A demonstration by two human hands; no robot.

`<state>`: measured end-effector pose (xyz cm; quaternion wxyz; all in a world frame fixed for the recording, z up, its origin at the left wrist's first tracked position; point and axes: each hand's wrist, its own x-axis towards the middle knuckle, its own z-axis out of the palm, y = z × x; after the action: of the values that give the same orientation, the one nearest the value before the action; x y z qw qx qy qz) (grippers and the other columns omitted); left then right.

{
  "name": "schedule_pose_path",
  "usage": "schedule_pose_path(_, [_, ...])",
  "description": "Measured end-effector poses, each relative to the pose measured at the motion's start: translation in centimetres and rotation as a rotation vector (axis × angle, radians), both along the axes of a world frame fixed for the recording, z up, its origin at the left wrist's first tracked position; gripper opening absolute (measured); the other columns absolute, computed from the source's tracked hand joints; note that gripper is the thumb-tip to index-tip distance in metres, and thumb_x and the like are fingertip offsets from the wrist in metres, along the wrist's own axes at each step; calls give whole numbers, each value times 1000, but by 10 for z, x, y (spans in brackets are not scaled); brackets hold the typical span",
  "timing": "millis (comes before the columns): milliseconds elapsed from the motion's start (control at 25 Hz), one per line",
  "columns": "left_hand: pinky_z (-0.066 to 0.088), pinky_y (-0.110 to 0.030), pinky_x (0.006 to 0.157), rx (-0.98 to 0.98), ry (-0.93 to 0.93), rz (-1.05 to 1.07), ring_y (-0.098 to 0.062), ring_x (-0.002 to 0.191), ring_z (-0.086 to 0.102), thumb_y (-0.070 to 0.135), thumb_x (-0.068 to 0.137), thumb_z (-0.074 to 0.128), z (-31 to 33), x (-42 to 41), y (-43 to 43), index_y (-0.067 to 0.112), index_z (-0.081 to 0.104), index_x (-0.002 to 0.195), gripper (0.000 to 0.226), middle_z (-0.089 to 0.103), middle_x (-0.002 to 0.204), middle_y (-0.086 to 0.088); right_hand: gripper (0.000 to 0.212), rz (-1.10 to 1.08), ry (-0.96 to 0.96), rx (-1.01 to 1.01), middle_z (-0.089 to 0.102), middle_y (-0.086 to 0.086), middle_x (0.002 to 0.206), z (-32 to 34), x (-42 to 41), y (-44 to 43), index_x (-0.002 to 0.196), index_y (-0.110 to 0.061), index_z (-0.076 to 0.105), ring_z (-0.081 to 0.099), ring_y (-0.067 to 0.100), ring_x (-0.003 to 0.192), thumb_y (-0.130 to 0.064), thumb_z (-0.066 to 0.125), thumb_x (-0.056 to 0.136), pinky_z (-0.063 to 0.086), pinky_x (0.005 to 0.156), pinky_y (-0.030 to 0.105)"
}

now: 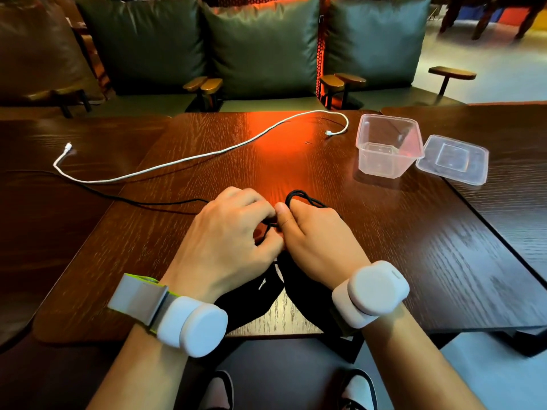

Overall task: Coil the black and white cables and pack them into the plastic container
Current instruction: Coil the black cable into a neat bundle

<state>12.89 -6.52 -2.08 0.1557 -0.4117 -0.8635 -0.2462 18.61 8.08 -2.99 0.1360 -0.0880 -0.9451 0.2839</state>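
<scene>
My left hand [228, 232] and my right hand [319, 241] meet at the middle of the dark wooden table [384, 247]. Both pinch the black cable [305, 198]. Several loops of it stick out above my right hand, and its loose end trails left across the table. The white cable [189, 156] lies uncoiled in a long curve across the far half of the table. A clear plastic container [387, 146] stands open at the far right, with nothing in it.
The container's clear lid [453, 159] lies flat just right of it, across the gap to a neighbouring table. Another table adjoins on the left. Green cushioned seats with small wooden armrests line the far side.
</scene>
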Motion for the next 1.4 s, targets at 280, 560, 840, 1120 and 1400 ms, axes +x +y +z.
schedule_pose_path(280, [51, -43, 87, 105, -145, -71, -18, 101, 64, 32, 101, 40, -13, -12, -1, 20, 66, 114, 32, 67, 109, 6, 54, 38, 32, -21, 62, 6, 71, 11, 5, 3, 71, -13, 49, 60, 35, 76, -57, 33, 98, 48, 70, 47])
schedule_pose_path(560, [54, -41, 77, 392, -172, 28, -15, 87, 68, 24, 102, 51, -18, -7, 6, 17, 68, 107, 19, 71, 93, 5, 39, 161, -81, -86, 57, -2, 64, 15, 7, 9, 69, -17, 47, 60, 27, 73, -40, 46, 101, 47, 73, 41])
schedule_pose_path(840, [53, -39, 77, 405, -123, -13, -15, 91, 68, 29, 101, 50, -16, 1, 15, 17, 68, 108, 23, 73, 98, 5, 25, 104, -15, -394, 59, -1, 74, 9, 3, 8, 79, -17, 54, 57, 26, 76, -26, 45, 100, 47, 77, 47])
schedule_pose_path(1120, [56, -35, 82, 525, -289, 82, -1, 93, 68, 29, 105, 45, -20, -9, 5, 22, 66, 102, 22, 74, 99, 13, 36, 208, -142, -112, 50, -9, 61, 11, 11, 14, 69, -23, 55, 50, 11, 63, -38, 49, 101, 38, 66, 31])
schedule_pose_path(1400, [49, -18, 73, 516, -252, 69, -1, 84, 66, 29, 105, 43, -19, -5, 14, 24, 57, 93, 19, 72, 87, 13, 17, 212, -176, -297, 64, -11, 76, 10, 9, 14, 93, -23, 61, 60, 5, 76, -34, 49, 101, 45, 75, 27])
